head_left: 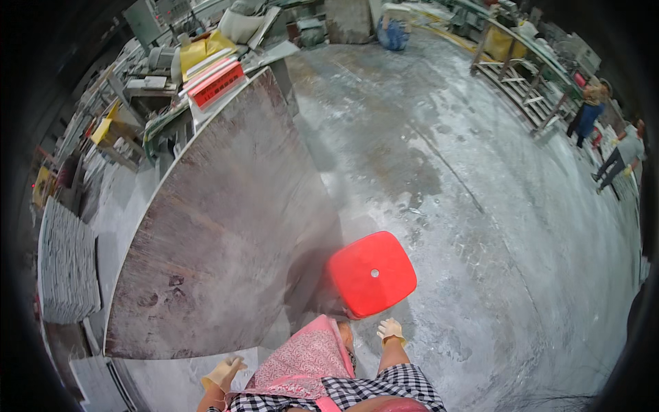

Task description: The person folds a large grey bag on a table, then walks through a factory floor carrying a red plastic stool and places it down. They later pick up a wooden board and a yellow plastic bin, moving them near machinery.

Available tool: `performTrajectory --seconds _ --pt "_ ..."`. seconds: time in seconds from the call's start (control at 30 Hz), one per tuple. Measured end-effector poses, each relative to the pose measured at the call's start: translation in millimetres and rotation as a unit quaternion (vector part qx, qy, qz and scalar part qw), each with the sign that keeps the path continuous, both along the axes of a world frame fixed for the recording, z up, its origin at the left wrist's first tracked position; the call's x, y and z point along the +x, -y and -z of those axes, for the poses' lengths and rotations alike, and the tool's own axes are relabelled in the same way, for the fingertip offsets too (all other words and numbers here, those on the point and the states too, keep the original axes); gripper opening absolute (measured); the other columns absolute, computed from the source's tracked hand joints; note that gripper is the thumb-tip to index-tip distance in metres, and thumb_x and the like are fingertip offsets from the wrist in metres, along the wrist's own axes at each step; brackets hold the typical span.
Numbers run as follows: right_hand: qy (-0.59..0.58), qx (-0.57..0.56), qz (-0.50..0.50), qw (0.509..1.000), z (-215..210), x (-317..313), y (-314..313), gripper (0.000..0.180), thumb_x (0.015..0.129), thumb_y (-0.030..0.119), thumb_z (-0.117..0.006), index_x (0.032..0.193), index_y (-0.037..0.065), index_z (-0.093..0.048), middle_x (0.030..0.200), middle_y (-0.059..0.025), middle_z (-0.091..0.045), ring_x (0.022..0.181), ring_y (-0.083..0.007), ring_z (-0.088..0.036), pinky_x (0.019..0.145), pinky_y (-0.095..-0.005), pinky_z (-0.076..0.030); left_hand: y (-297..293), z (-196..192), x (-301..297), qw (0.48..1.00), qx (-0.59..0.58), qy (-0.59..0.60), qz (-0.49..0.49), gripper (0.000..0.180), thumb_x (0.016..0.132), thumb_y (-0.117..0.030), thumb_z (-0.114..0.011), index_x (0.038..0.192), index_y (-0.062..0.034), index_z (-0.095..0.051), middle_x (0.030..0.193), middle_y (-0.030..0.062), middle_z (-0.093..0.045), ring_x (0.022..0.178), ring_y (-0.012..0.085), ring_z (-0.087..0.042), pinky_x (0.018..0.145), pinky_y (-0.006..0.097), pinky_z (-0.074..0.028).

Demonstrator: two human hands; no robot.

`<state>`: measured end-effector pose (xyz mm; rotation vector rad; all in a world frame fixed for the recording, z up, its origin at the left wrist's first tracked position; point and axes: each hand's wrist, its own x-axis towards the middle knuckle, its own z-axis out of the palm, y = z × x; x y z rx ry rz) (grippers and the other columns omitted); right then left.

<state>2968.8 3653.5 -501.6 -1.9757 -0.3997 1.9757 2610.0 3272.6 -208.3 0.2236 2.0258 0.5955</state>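
My left hand (pixel 224 373), in a pale cream glove, hangs beside my pink patterned apron (pixel 298 362), just below the near edge of a large brown-grey tabletop (pixel 220 226). Its fingers are loosely apart and nothing shows in them. On the other side of my body, my right hand (pixel 391 331) wears a similar glove. The fingers of that hand are a little bent and apart, holding nothing. A red plastic stool (pixel 377 278) with a round hole in its seat stands on the floor just ahead of my right hand, not visibly touched.
A stack of thin grey slabs (pixel 67 264) stands at the far left. Beyond the table lies a red box (pixel 216 84) among machinery. A blue-and-white sack (pixel 393 29) sits at the back. Two people (pixel 590 110) are by a rack (pixel 515 86) at far right. The concrete floor (pixel 467 240) looks wet.
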Motion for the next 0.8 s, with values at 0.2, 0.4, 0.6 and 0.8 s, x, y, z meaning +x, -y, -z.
performTrajectory --seconds 0.2,0.4,0.6,0.8 --pt "-0.066 -0.086 0.117 0.987 41 -3 0 0.063 0.107 0.052 -0.027 0.156 0.012 -0.035 0.168 -0.0071 -0.025 0.154 -0.0293 -0.026 0.12 -0.0589 -0.023 -44 -37 39 0.996 0.017 -0.005 0.088 0.057 0.106 -0.039 -0.048 0.143 0.0039 -0.05 0.127 0.0146 -0.068 0.121 0.0216 -0.062 0.102 0.033 -0.046" --pt "-0.035 -0.096 0.233 0.967 46 -53 -28 0.057 0.097 0.064 -0.044 0.128 0.021 -0.063 0.125 0.0026 -0.066 0.112 -0.0223 -0.058 0.094 -0.0447 -0.044 -4 -38 79 0.987 -0.072 0.051 -0.135 0.057 0.104 -0.039 -0.051 0.138 0.0062 -0.054 0.12 0.0141 -0.069 0.119 0.0205 -0.062 0.102 0.033 -0.046" --pt "-0.033 -0.003 0.241 0.97 62 -77 -41 0.066 0.098 0.068 -0.039 0.135 0.017 -0.058 0.137 -0.0058 -0.06 0.12 -0.0261 -0.057 0.099 -0.0471 -0.047 28 -2 92 0.98 -0.098 0.023 -0.171 0.051 0.104 -0.039 -0.052 0.137 -0.0009 -0.059 0.116 0.0109 -0.072 0.117 0.0198 -0.061 0.104 0.034 -0.045" --pt "-0.128 0.106 0.205 0.965 67 -106 -102 0.071 0.098 0.064 -0.041 0.147 0.012 -0.048 0.151 -0.0113 -0.048 0.139 -0.0319 -0.047 0.111 -0.0539 -0.042 33 -4 125 0.971 -0.101 0.026 -0.216 0.055 0.104 -0.04 -0.049 0.14 0.001 -0.055 0.123 0.0124 -0.07 0.118 0.0184 -0.062 0.102 0.031 -0.045"
